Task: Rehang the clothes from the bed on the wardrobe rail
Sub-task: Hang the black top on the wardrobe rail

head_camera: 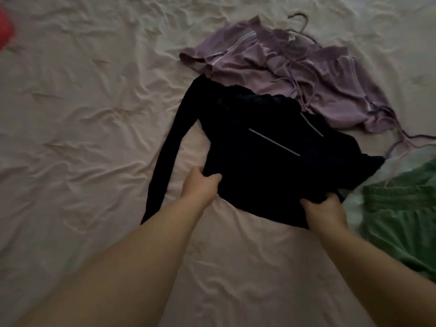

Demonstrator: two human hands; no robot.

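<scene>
A black long-sleeved top [259, 161] lies in the middle of the bed, one sleeve trailing down to the left. My left hand [200, 185] grips its near left edge, thumb over the fabric. My right hand [325, 210] grips the near right edge, fingers curled into the cloth. Two thin pale bars, perhaps parts of a hanger [273, 142], show on the black top. Behind it lies a lilac garment [295, 74] on a dark wire hanger [299, 20] whose hook points to the far side.
A green garment [401, 223] lies bunched at the right edge, over something white. The wrinkled pale sheet [82, 114] covers the whole bed. A blurred red thing [6, 29] sits at the far left edge. The wardrobe is out of view.
</scene>
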